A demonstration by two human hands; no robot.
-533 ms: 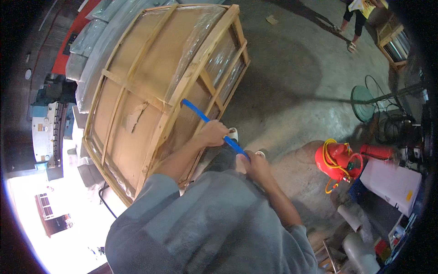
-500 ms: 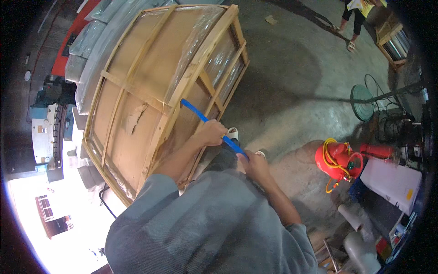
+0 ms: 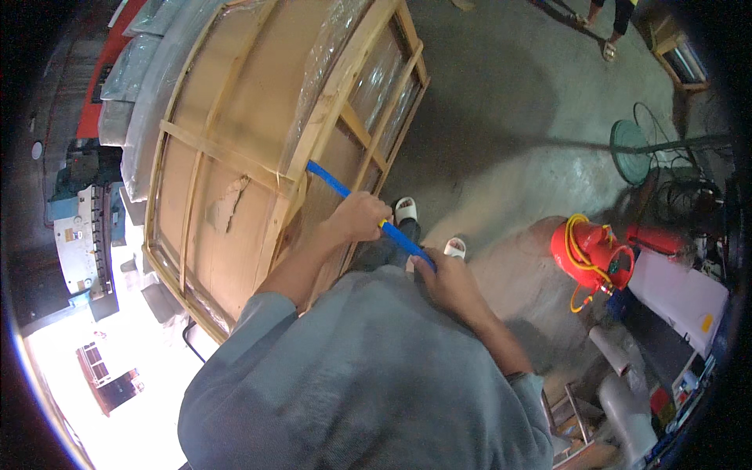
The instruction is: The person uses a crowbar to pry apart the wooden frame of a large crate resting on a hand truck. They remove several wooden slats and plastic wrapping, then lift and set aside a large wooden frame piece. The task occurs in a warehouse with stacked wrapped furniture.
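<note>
A blue pry bar (image 3: 401, 239) slants from the crate's edge down toward my body. My left hand (image 3: 363, 216) is closed round its middle. Farther down, my right hand (image 3: 450, 276) is wrapped about the near end with the thumb lying along the bar. The bar's far tip meets the wooden frame of a large crate (image 3: 286, 184); whether it sits in a gap there cannot be made out. Brown cardboard (image 3: 223, 207) with a torn spot fills the crate's top, and clear plastic film (image 3: 329, 59) shows along one side.
My feet in white slippers (image 3: 406, 210) stand on the concrete floor beside the crate. To the right are a red tank (image 3: 583, 254) with a yellow hose and a round green stand base (image 3: 630, 153). Wrapped grey bundles (image 3: 149, 117) lie left of the crate. Another person's legs (image 3: 619, 23) show far right.
My view has shifted, so the far person has moved up out of frame and my slippers show more. Both hands keep hold of the pry bar, its tip still at the frame.
</note>
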